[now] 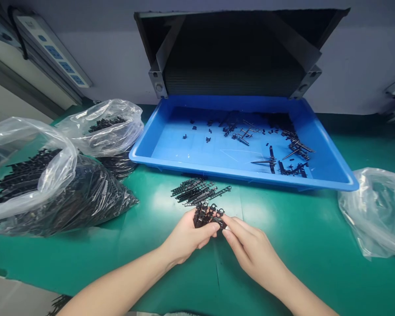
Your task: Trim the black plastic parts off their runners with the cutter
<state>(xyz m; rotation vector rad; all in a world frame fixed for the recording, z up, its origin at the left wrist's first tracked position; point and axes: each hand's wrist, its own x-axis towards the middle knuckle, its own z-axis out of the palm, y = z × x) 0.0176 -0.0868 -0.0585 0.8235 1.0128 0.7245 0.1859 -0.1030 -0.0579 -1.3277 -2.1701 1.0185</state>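
Note:
My left hand (191, 232) is closed around a bunch of black plastic parts (202, 215) with small rings at their tips. From the right, my right hand (250, 241) pinches the edge of the same bunch between thumb and forefinger; the exact piece under the fingertips is partly hidden. Just beyond the hands, a loose pile of black plastic strips (197, 192) lies on the green mat (171, 281). Behind that pile stands a blue tray (197, 166), with scattered black pieces and sprue-like frames inside it.
Two clear plastic bags, a near one (85, 197) and a far one (118, 118), hold many black parts at the left. Another clear bag (375, 215) lies at the right edge. Above the tray, a dark conveyor belt (233, 83) comes through a wall opening. A power strip (55, 52) hangs upper left.

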